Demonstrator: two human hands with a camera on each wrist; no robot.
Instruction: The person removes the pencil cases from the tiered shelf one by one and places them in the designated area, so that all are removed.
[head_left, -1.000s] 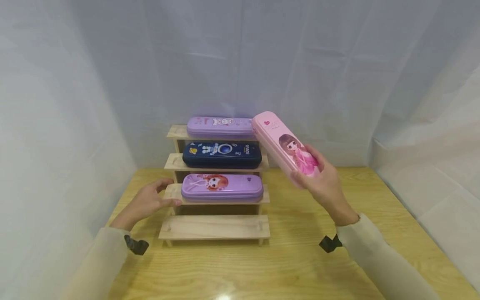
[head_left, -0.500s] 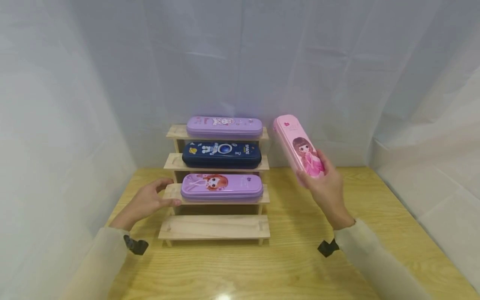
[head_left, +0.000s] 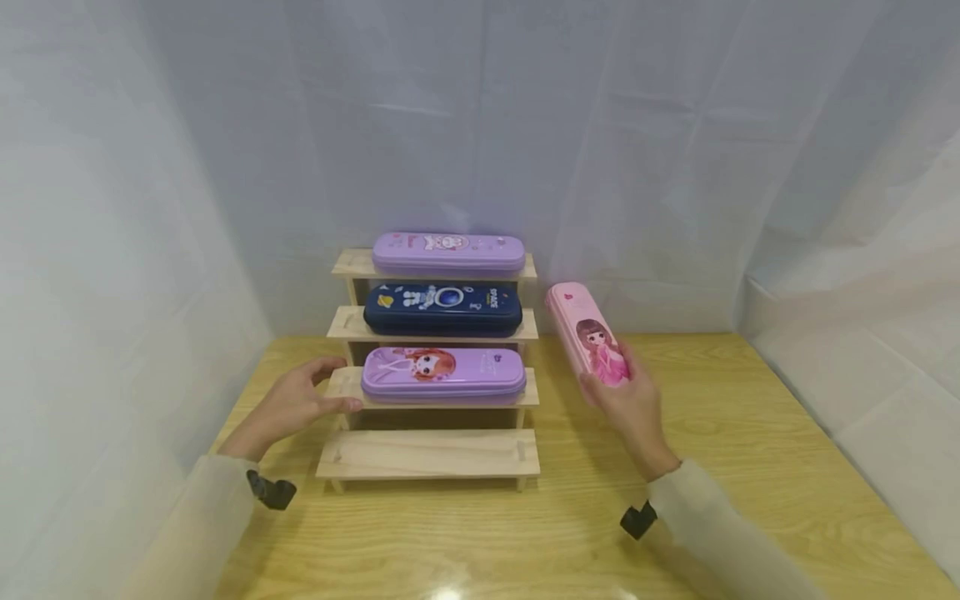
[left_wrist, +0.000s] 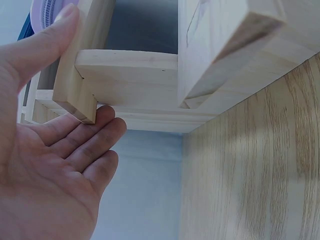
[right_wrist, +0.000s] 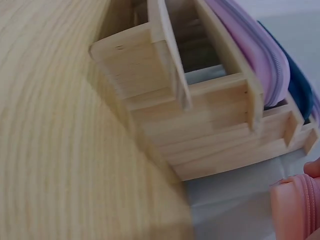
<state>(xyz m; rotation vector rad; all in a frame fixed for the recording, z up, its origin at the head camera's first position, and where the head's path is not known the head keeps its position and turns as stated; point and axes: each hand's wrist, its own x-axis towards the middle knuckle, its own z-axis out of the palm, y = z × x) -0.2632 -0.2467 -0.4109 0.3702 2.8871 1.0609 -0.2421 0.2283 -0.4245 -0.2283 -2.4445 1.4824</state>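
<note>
My right hand grips a pink pencil case by its near end, at the right of a stepped wooden display rack. A doll in a pink dress is printed on its lid, and the case points away at a slant. In the right wrist view only one zipped end of the pink case shows, with fingertips at its edge. At the rack's left side, my left hand holds the end of the second step from the bottom. Its thumb lies along the step and the other fingers reach below the board in the left wrist view.
A lilac pencil case lies on the top step. Below it are a navy space pencil case and a purple doll pencil case. The bottom step is bare. White sheeting surrounds the wooden table.
My right hand carries the pink pencil case away from the rack to the right, then lower toward the table. My left hand stays at the rack.
</note>
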